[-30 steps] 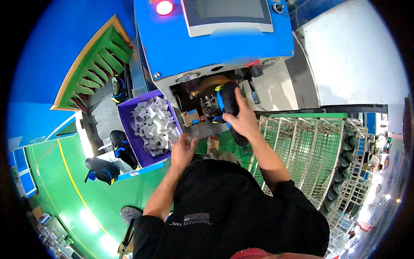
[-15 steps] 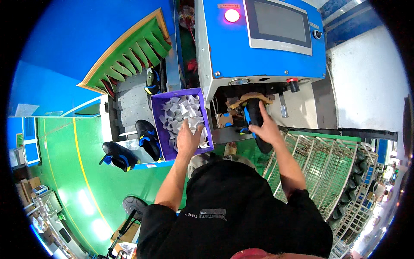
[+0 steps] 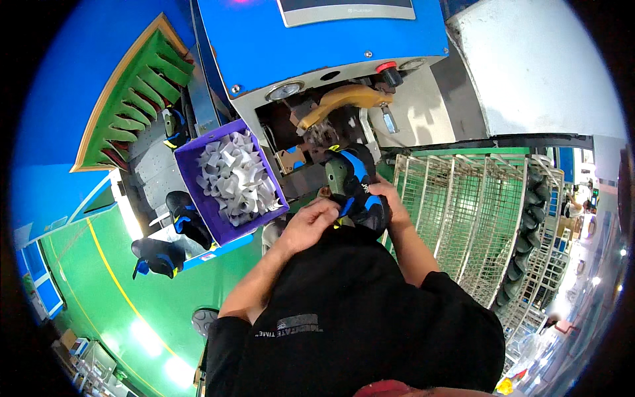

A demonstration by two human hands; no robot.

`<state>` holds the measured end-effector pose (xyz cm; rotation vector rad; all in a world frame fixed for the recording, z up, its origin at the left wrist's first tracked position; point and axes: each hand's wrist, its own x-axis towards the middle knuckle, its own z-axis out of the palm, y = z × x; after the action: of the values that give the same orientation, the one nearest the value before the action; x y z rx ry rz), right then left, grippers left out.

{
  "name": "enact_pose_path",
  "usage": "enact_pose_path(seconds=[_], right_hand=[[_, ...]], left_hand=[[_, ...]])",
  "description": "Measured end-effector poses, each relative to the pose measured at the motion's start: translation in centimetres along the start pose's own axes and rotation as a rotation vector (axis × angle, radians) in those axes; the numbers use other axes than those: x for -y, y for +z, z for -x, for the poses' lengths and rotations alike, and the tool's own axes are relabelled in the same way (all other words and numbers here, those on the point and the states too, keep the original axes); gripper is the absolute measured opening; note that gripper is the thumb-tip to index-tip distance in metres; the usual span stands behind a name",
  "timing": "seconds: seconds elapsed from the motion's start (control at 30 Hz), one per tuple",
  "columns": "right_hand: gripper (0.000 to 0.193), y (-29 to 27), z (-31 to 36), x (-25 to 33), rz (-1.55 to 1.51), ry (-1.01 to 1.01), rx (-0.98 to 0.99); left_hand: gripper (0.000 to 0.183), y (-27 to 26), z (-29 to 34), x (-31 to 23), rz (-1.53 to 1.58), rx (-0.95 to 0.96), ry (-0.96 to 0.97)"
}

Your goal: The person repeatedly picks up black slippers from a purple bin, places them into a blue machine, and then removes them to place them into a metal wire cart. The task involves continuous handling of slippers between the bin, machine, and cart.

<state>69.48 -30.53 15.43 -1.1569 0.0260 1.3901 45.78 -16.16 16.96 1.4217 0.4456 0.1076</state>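
A black shoe with blue and yellow trim (image 3: 360, 164) is between my hands, close to my body and below the machine's opening. My right hand (image 3: 391, 200) wraps round its far right side, several fingers hidden behind it. My left hand (image 3: 309, 225) is closed at the shoe's left edge, its fingertips pinched on a blue part near the opening. Inside the shoe a green last-like form shows. Left of my hands stands a purple box (image 3: 228, 231) full of curled white strips (image 3: 237, 175).
A blue machine (image 3: 317, 49) with a yellow curved clamp (image 3: 347, 99) stands ahead. At the left are more shoes (image 3: 159, 257) and a wood-framed rack with green flaps (image 3: 142, 92). A wire rack cart (image 3: 456, 198) stands at the right, dark shoes along its side.
My right hand has drawn the shoe out from under the clamp toward my body. My left hand has left the white strips and come to the shoe. The view has shifted right.
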Motion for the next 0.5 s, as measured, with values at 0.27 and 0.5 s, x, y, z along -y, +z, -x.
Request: enact_pose_path(seconds=[0.27, 0.5], right_hand=[[0.092, 5.4, 0.6, 4.9, 0.49, -0.362, -0.076], [0.102, 8.7, -1.8, 7.0, 0.909, -0.536, -0.164]], left_hand=[[0.036, -1.4, 0.0, 0.5, -0.175, -0.185, -0.122], [0.035, -1.6, 0.2, 1.8, -0.234, -0.36, -0.217]])
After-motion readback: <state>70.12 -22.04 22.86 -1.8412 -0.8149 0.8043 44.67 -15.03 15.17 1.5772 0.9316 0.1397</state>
